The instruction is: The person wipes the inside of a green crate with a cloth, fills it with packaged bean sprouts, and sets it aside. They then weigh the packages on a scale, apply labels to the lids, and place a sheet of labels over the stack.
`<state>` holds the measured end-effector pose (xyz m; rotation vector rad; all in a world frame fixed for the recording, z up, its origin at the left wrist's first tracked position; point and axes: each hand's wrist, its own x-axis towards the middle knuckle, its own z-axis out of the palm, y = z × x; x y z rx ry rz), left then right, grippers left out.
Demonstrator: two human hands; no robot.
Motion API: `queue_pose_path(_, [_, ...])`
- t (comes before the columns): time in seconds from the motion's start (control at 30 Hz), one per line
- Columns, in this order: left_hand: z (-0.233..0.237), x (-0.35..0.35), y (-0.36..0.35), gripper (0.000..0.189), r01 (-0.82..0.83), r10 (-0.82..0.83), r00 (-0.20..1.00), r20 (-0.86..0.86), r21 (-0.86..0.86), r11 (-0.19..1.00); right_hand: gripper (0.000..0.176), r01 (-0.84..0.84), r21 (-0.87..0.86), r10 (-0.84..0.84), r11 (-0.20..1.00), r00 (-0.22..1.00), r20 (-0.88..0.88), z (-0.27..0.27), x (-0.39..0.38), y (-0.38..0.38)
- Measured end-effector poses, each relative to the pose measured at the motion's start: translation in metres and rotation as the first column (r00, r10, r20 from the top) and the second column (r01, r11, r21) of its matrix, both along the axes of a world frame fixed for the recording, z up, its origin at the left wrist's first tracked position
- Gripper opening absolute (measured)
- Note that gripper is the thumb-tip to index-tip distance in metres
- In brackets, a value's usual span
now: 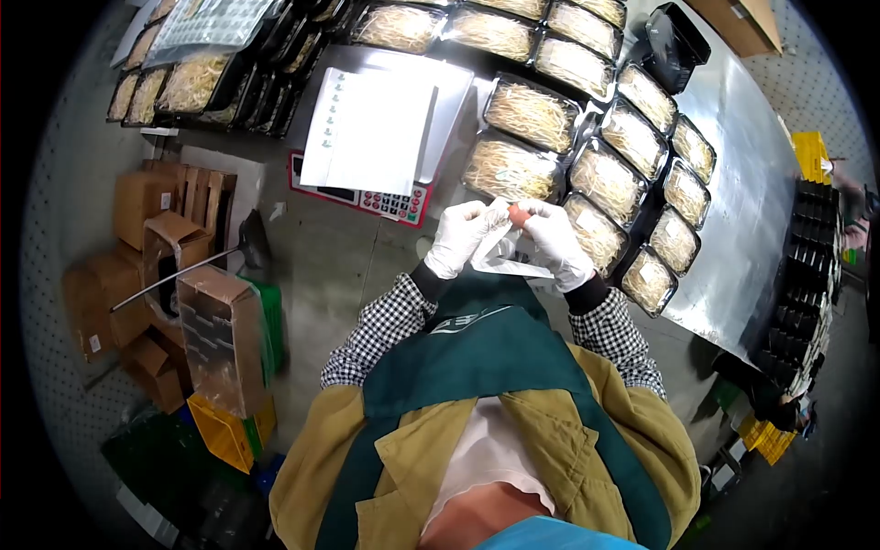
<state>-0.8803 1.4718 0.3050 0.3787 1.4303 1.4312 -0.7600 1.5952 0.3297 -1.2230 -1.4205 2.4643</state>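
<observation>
My left hand (458,238), in a white glove, has its fingers pinched together on a thin white strip (513,268). The strip looks like label paper and hangs in a bent loop in front of my apron. My right hand (557,246) wears a white glove too, with a bare fingertip showing; its fingers close against the same strip, close to my left fingertips. Just beyond both hands lies a black tray of bean sprouts (511,168) under clear film. Another sprout tray (594,231) sits beside my right hand.
Several sprout trays (607,181) stand in rows on the metal table (733,266). Paper sheets (367,128) cover a red-edged scale (403,203) at left. Stacked trays (197,82) stand far left; cardboard boxes (147,206) and a yellow crate (229,435) are on the floor.
</observation>
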Motion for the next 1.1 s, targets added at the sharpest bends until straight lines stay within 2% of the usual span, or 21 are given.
queue_pose_path(0.07, [0.003,-0.007,-0.015,0.018,0.105,-0.106,0.993,0.055,0.027,0.994,0.015,-0.044,0.283,0.027,0.958,0.998,0.064,-0.008,0.002,0.0])
queue_pose_path(0.13, [0.008,-0.02,-0.039,0.014,0.225,-0.234,0.956,0.177,0.068,0.972,0.017,0.157,0.701,-0.16,0.696,0.985,-0.062,-0.019,0.002,0.021])
queue_pose_path(0.2, [0.011,-0.039,-0.074,0.006,0.196,-0.197,0.968,0.155,0.017,0.98,0.022,0.13,0.7,-0.219,0.702,0.975,0.038,-0.044,0.003,0.053])
queue_pose_path(0.23, [0.005,-0.051,-0.095,0.004,0.119,-0.124,0.982,0.139,0.042,0.992,0.024,0.013,0.796,-0.093,0.605,0.994,0.055,-0.047,-0.002,0.06])
queue_pose_path(0.27, [0.01,-0.07,-0.119,0.002,0.007,-0.019,0.955,0.297,0.042,0.999,0.024,-0.053,0.901,-0.123,0.432,0.986,0.116,-0.062,-0.013,0.061])
queue_pose_path(0.33, [0.027,-0.098,-0.154,0.011,-0.219,0.124,0.929,0.348,0.248,0.944,0.025,-0.097,0.978,-0.169,0.186,0.977,0.129,-0.076,-0.043,0.05])
queue_pose_path(0.37, [0.033,-0.107,-0.164,0.015,-0.277,0.223,0.951,0.212,0.275,0.921,0.027,-0.201,0.976,-0.196,0.081,0.957,0.213,-0.084,-0.054,0.043])
queue_pose_path(0.4, [0.039,-0.116,-0.168,0.016,-0.309,0.254,0.943,0.215,0.283,0.908,0.028,-0.301,0.953,-0.232,-0.023,0.929,0.288,-0.093,-0.062,0.039])
queue_pose_path(0.47, [0.056,-0.12,-0.161,0.021,-0.231,0.214,0.972,0.097,0.222,0.947,0.03,-0.353,0.923,-0.326,-0.151,0.9,0.29,-0.108,-0.067,0.03])
queue_pose_path(0.53, [0.056,-0.109,-0.142,0.022,-0.151,0.143,0.988,0.064,0.155,0.976,0.024,-0.323,0.939,-0.343,-0.122,0.901,0.265,-0.102,-0.068,0.025])
queue_pose_path(0.6, [0.044,-0.094,-0.115,0.013,-0.046,0.054,0.995,-0.089,0.097,0.994,0.023,-0.172,0.965,-0.388,0.197,0.89,0.238,-0.102,-0.064,0.03])
queue_pose_path(0.63, [0.042,-0.085,-0.098,0.01,-0.045,0.054,0.994,-0.098,0.096,0.994,0.027,-0.19,0.959,-0.362,0.212,0.896,0.257,-0.099,-0.056,0.034])
queue_pose_path(0.67, [0.041,-0.074,-0.082,0.011,-0.044,0.054,0.993,-0.107,0.094,0.995,0.022,0.026,0.991,-0.354,0.133,0.935,0.022,-0.12,-0.045,0.039])
queue_pose_path(0.73, [0.018,-0.058,-0.053,0.016,-0.053,0.066,0.965,-0.252,0.057,0.997,0.019,0.18,0.758,-0.261,0.627,0.965,-0.013,-0.079,-0.038,0.021])
queue_pose_path(0.8, [0.031,-0.049,-0.024,0.022,-0.073,0.078,0.989,-0.125,0.04,0.997,0.017,-0.1,0.308,0.129,0.946,0.989,-0.078,-0.015,-0.028,-0.001])
queue_pose_path(0.83, [0.013,-0.041,-0.01,0.026,-0.092,0.109,0.963,-0.246,0.078,0.993,0.016,-0.06,0.267,0.083,0.962,0.994,-0.075,-0.006,-0.029,-0.017])
queue_pose_path(0.87, [0.008,-0.044,0.0,0.024,-0.043,0.042,0.993,-0.113,-0.011,0.999,0.015,-0.075,0.336,0.081,0.939,0.997,-0.004,0.011,-0.032,-0.015])
queue_pose_path(0.93, [-0.004,-0.038,0.019,0.02,0.042,0.06,0.935,-0.35,0.277,0.96,0.014,-0.039,0.499,0.015,0.866,0.999,0.051,0.02,-0.035,0.004])
queue_pose_path(1.0, [0.012,-0.048,0.02,0.02,0.087,-0.132,0.983,0.129,0.305,0.948,0.012,0.162,0.634,-0.103,0.756,0.986,-0.129,-0.023,-0.047,0.054])
queue_pose_path(1.07, [0.027,-0.054,0.023,0.023,0.07,-0.111,0.964,0.243,0.174,0.982,0.015,-0.001,0.808,-0.176,0.589,0.976,0.129,-0.049,-0.072,0.11])
queue_pose_path(1.1, [0.03,-0.056,0.024,0.023,0.008,-0.049,0.973,0.224,0.179,0.984,0.018,-0.021,0.898,-0.189,0.44,0.975,0.115,-0.072,-0.086,0.129])
